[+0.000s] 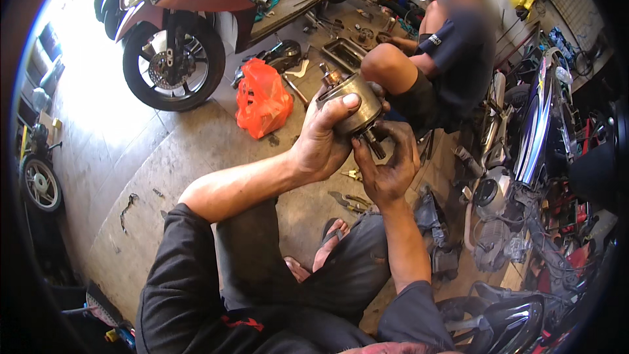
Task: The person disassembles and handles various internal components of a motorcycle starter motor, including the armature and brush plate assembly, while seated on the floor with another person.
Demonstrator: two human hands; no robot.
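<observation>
Raised in front of me is a crankshaft [364,92], a round steel body with a stub at the upper end and a splined shaft at the lower end. My left hand [320,141] is wrapped round the body, its thumb lying across the metal. Below it, my right hand [391,174] is closed about the splined end, thumb and fingers on either side of the shaft. Dark grime covers the fingers of both hands. Part of the crankshaft's far side is hidden.
Pliers [350,202] lie on the floor below my hands. An orange-red plastic bag [262,99] sits ahead, near a motorcycle's front wheel [173,60]. Another person [452,46] squats at the far right beside a metal tray [345,54]. Motorcycle parts [495,223] crowd the right side.
</observation>
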